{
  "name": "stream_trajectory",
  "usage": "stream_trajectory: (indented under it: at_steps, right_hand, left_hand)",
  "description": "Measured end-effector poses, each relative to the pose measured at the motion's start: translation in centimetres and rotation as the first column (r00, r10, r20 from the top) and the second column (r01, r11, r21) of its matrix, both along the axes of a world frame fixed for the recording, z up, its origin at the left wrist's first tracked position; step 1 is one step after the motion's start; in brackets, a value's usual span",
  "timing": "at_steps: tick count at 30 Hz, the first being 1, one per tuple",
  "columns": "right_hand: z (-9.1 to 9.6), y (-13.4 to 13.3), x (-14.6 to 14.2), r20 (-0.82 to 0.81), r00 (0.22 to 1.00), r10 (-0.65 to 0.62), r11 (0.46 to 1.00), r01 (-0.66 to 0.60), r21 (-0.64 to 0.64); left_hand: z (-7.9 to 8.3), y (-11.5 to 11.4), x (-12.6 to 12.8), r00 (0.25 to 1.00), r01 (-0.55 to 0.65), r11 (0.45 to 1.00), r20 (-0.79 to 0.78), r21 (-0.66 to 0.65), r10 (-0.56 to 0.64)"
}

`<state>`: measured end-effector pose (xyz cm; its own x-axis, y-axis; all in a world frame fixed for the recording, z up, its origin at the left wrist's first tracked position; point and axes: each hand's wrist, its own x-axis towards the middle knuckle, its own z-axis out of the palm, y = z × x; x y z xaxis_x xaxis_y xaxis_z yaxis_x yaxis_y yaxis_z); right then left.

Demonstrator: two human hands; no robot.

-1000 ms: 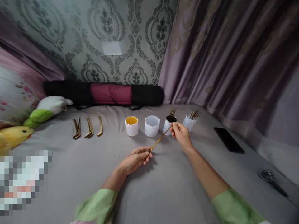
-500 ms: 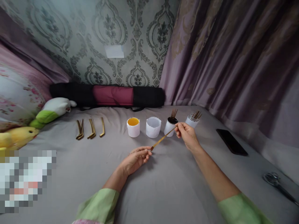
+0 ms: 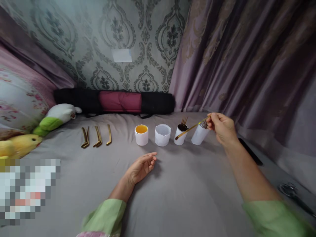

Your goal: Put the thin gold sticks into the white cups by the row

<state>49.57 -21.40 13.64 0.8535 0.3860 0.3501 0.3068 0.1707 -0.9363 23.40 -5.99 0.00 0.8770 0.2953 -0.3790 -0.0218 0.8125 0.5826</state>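
Observation:
My right hand point(image 3: 222, 127) pinches the end of a thin paintbrush point(image 3: 189, 130), held slantwise with its brown bristles down and to the left. The brush passes in front of a white cup with a dark inside point(image 3: 179, 139), where several thin brown sticks stand. Just below my right fingers is a further white container point(image 3: 199, 135), its top partly hidden by the hand. My left hand point(image 3: 143, 167) hovers over the sheet with loosely curled fingers and nothing in it. Beyond it stand a white cup of yellow-orange content point(image 3: 141, 136) and a white cup with a pale inside point(image 3: 162, 135).
Several bent brass-coloured pieces point(image 3: 98, 136) lie in groups at left. Plush toys point(image 3: 58, 115) rest by a floral pillow. A black and maroon roll point(image 3: 118, 101) lies along the wall. A phone point(image 3: 250, 152) and a dark metal object point(image 3: 293, 194) are at right.
My right hand has moved right and slightly up with the paintbrush, drawing its bristle end away from my left fingertips. The left hand has stayed nearly in place.

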Motion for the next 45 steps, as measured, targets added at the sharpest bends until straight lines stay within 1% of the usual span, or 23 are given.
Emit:
stream_trajectory:
  at_steps: [5,8,11,14,21,26,33,39,45]
  right_hand:
    - [2.4,0.2,1.8,0.077,0.993,-0.089,0.996,0.088,0.010]
    - [3.5,0.5,2.6,0.135,0.983,-0.125,0.992,0.127,-0.006]
    - [4.1,0.9,3.1,0.179,0.974,-0.139,0.988,0.150,-0.049]
    - [4.2,1.4,3.5,0.214,0.971,-0.106,0.986,0.130,-0.101]
    - [3.1,2.9,4.2,0.309,0.951,0.014,0.965,0.068,-0.253]
    - [1.8,4.0,4.3,0.329,0.941,0.084,0.939,0.036,-0.343]
    - [-0.3,4.9,4.7,0.351,0.921,0.169,0.894,0.007,-0.448]
    - [-1.8,5.2,4.9,0.397,0.892,0.215,0.847,0.032,-0.531]
    - [-2.0,5.1,4.1,0.414,0.879,0.238,0.810,0.055,-0.583]
  left_hand:
    - [0.1,0.0,0.0,1.000,-0.013,1.000,-0.001,-0.017,0.013]
    - [0.1,0.1,0.0,1.000,-0.009,1.000,0.004,-0.020,0.009]
    - [0.0,0.1,0.0,1.000,-0.007,1.000,0.012,-0.022,0.008]
    - [0.1,0.1,0.0,1.000,-0.013,0.999,0.009,-0.029,0.013]
    - [0.0,0.2,-0.1,1.000,-0.013,0.999,0.011,-0.036,0.013]
    - [-0.2,0.3,0.0,1.000,-0.006,0.999,0.030,-0.041,0.007]
    - [0.0,0.2,0.0,1.000,-0.014,0.999,0.015,-0.038,0.014]
    - [0.1,0.2,0.0,1.000,-0.012,0.999,0.020,-0.050,0.013]
    - [-0.1,0.3,0.1,1.000,-0.013,0.999,0.027,-0.052,0.015]
